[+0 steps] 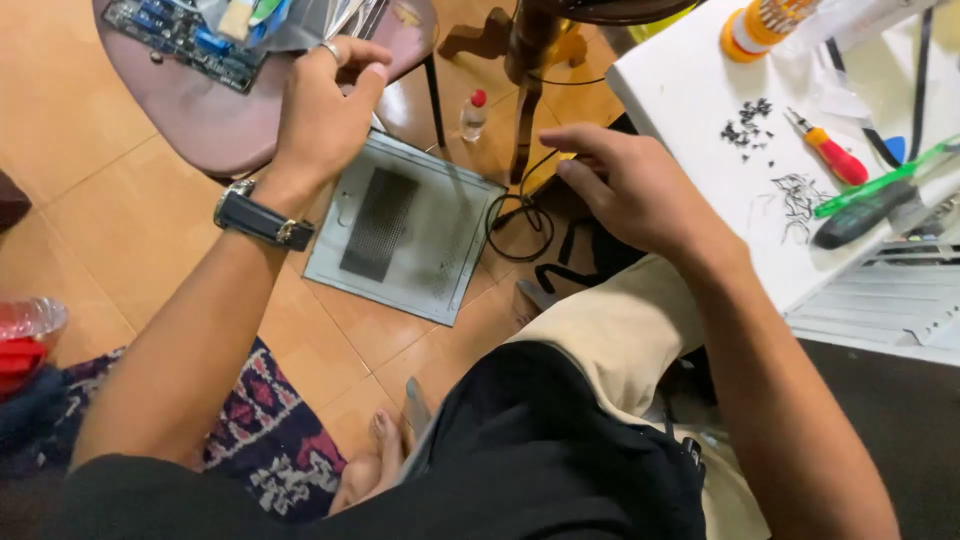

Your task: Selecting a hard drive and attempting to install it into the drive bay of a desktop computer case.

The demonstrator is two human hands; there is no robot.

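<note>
Below | metal panel (405, 229) (floor) | left hand (322, 105) grip curled empty | right hand (630, 185) spread

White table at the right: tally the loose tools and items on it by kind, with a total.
Red-handled screwdriver with orange collar: 1
Orange-and-white round holder of screwdriver bits: 1
Green translucent plastic stick: 1
Dark grey pen-shaped tool: 1
Pile of small black screws: 1
Total: 5 on the white table

Circuit board (180, 35) cut off at top
</note>
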